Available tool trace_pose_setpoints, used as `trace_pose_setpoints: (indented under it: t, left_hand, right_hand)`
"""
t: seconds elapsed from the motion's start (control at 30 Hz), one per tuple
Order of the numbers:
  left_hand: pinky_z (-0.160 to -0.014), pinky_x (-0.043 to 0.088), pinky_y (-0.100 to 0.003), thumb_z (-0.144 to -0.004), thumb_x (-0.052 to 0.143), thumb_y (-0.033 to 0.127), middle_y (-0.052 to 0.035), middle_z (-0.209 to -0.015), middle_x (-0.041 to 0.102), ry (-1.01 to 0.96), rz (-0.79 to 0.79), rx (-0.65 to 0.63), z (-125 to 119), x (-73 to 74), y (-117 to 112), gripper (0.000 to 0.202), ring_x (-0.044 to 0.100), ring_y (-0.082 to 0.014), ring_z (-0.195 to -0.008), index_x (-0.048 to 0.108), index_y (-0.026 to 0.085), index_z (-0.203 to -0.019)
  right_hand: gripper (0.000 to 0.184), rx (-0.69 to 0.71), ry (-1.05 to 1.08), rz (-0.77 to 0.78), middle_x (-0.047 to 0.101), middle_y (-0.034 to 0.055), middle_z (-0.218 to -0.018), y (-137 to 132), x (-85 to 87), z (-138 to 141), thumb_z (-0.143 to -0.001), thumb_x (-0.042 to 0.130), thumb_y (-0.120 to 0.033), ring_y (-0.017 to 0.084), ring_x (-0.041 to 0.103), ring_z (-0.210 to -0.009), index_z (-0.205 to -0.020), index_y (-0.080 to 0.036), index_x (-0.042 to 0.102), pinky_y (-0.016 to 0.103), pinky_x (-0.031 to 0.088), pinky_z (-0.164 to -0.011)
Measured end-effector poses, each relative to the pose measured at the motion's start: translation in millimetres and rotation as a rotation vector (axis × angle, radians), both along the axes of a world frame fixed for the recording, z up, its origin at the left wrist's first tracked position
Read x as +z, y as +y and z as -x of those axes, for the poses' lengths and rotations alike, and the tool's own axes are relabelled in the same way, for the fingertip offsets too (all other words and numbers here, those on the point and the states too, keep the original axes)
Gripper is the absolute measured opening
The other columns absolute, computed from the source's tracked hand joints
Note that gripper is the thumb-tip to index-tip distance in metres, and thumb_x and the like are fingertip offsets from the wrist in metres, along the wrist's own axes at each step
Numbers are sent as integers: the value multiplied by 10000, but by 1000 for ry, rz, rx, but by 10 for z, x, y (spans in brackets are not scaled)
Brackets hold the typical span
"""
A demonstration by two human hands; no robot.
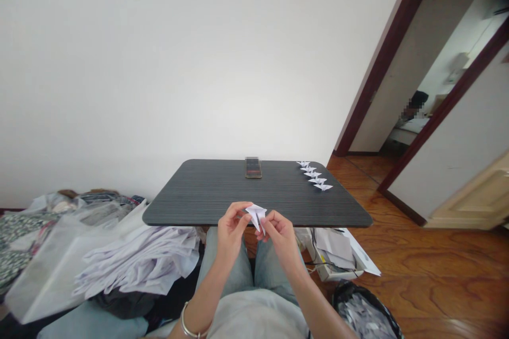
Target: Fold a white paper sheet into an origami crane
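Dark grey wood-grain table (pixel 191 193), near edge at the lap. Grip: both hands closed on a folded white paper piece (pixel 256 216), held just above that edge. Left hand (pixel 234 230) pinches its upper left side; right hand (pixel 281 234) pinches lower, near the tip. Long axis slants down rightward. Farther out, right of centre: row of paper cranes (pixel 314 175).
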State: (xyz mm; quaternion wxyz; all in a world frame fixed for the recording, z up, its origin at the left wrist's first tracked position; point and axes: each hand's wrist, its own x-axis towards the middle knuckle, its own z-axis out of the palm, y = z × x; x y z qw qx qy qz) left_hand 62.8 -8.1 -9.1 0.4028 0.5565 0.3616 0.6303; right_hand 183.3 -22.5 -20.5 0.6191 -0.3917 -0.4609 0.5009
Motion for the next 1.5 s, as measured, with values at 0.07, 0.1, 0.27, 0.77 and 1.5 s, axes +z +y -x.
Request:
trace_pose_setpoints:
  t: [0.07, 0.1, 0.27, 0.77, 1.5]
  left_hand:
    - [-628, 434, -250, -723, 653, 352, -59, -875, 639, -20, 10, -15, 8, 2, 12, 249, 547, -151, -717, 687, 172, -891]
    - [-643, 435, -253, -716, 660, 345, -59, -880, 642, -32, 14, -25, 11, 2, 18, 247, 551, -154, -729, 689, 172, -889]
    - [-697, 442, -265, -696, 686, 304, -64, -929, 649, -46, 31, -66, 16, 3, 37, 218, 569, -164, -780, 689, 180, -875]
    - [-642, 456, -245, -637, 732, 224, -37, -800, 686, -141, 195, -227, -28, -78, 76, 309, 596, -140, -678, 669, 158, -933]
    - [-661, 458, -263, -634, 690, 152, -59, -836, 707, 151, 161, -131, 6, -108, 74, 267, 595, -154, -681, 730, 165, -897]
  right_hand:
    - [322, 14, -7, -4, 621, -14, -492, 3, -3, 2, -725, 652, -438, 91, 524, -397, -603, -186, 494, 182, 380, -405]
    - [319, 19, -11, -6, 621, -14, -494, 5, -5, 2, -730, 648, -434, 90, 523, -398, -606, -186, 492, 180, 376, -404]
    - [308, 27, -21, -12, 607, -23, -493, 13, -5, 0, -737, 641, -420, 83, 511, -398, -611, -189, 482, 174, 360, -401]
    - [327, 29, 8, -33, 578, -29, -467, 23, -16, 6, -743, 625, -467, 88, 495, -379, -622, -187, 507, 187, 375, -395]
    - [146, -190, -487, -418, 555, 41, -867, 154, -85, -194, -760, 556, -105, 152, 564, -716, -798, -212, 648, 215, 435, -507]
